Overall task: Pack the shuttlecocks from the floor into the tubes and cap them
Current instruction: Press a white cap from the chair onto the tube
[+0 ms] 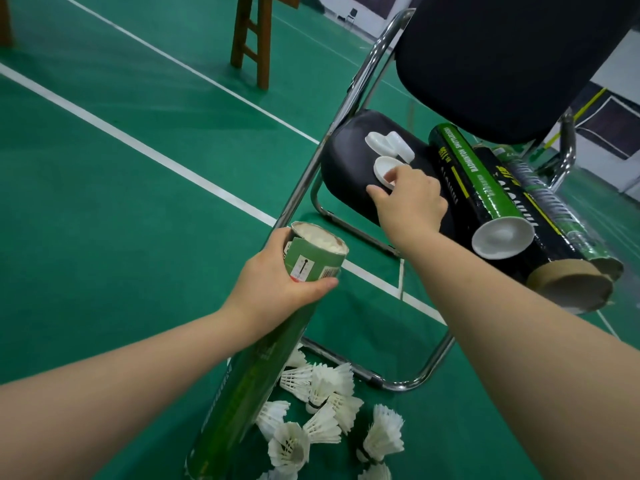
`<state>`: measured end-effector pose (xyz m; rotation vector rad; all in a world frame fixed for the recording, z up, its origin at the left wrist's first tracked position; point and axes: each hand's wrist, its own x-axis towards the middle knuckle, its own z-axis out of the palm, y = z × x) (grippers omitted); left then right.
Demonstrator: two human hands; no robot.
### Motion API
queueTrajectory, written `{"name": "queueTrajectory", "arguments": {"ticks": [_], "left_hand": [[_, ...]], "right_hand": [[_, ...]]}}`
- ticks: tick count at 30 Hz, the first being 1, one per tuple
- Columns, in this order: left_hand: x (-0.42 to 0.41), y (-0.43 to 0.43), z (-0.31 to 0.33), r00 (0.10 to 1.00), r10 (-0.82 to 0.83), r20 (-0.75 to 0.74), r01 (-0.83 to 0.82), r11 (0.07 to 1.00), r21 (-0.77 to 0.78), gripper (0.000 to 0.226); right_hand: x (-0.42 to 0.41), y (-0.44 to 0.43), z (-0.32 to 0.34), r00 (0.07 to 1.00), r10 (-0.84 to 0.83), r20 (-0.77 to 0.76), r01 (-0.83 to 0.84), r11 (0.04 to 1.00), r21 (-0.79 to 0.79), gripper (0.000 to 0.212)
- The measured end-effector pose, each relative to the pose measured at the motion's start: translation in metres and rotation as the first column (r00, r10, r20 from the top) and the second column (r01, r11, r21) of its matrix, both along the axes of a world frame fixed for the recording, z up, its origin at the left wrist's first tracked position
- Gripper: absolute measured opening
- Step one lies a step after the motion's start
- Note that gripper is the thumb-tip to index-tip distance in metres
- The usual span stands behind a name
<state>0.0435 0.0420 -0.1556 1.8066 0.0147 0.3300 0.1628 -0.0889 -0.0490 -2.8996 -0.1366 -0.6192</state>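
My left hand [277, 289] grips a green shuttlecock tube [263, 358] near its open top, where white feathers show inside. The tube tilts up from the floor. On the black chair seat [346, 161], my right hand [412, 199] pinches a white plastic cap [382, 169] between thumb and fingers. Two more white caps [388, 142] lie just beyond it. Several white shuttlecocks [322, 410] are scattered on the green floor below the tube.
Three other tubes lie on the seat at the right: a capped green-and-black one [474, 181], a black one with an open cardboard end [568, 282], and a further one [547, 192]. The chair's chrome frame [408, 384] curves beside the shuttlecocks. A wooden stand [252, 39] stands behind.
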Motion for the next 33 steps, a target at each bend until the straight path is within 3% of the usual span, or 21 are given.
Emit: {"name": "queueTrajectory", "arguments": {"ticks": [3,6,9,11,14,16,22,27,30,33], "left_hand": [[-0.001,0.0,0.001,1.0,0.004,-0.001,-0.004,1.0,0.003,0.066],[-0.006,-0.001,0.004,1.0,-0.001,0.001,0.001,1.0,0.0,0.066],[-0.012,-0.002,0.006,1.0,0.005,-0.006,-0.005,1.0,-0.016,0.063],[-0.016,-0.002,0.008,1.0,0.001,-0.012,-0.002,1.0,-0.018,0.062],[-0.026,-0.004,0.011,1.0,-0.015,-0.015,0.014,0.999,-0.035,0.061],[-0.033,-0.006,0.013,0.999,-0.031,-0.021,0.03,0.999,-0.039,0.059],[-0.046,-0.005,0.016,0.998,-0.062,-0.006,0.062,0.998,-0.008,0.052],[-0.051,-0.002,0.016,0.996,-0.087,-0.015,0.087,0.996,0.02,0.046],[-0.051,-0.002,0.016,0.995,-0.099,-0.025,0.1,0.994,0.041,0.044],[-0.05,-0.002,0.016,0.995,-0.096,-0.02,0.097,0.994,0.055,0.044]], "right_hand": [[-0.006,-0.002,0.001,0.996,0.046,0.075,-0.043,0.998,-0.035,0.02],[-0.027,-0.002,-0.008,0.964,0.18,0.193,-0.204,0.972,0.114,0.013],[-0.068,0.004,-0.033,0.858,0.441,0.264,-0.497,0.842,0.211,0.01],[-0.091,0.007,-0.045,0.808,0.54,0.233,-0.587,0.766,0.261,0.011],[-0.111,0.011,-0.041,0.784,0.607,0.128,-0.603,0.697,0.388,0.011],[-0.12,0.013,-0.034,0.752,0.658,0.047,-0.62,0.68,0.392,0.015],[-0.131,0.013,-0.018,0.714,0.668,-0.21,-0.591,0.735,0.332,0.011],[-0.137,0.011,-0.015,0.735,0.646,-0.206,-0.63,0.763,0.146,0.021],[-0.139,0.01,-0.017,0.737,0.65,-0.183,-0.641,0.759,0.117,0.042],[-0.14,0.012,-0.021,0.747,0.646,-0.155,-0.633,0.763,0.132,0.043]]}}
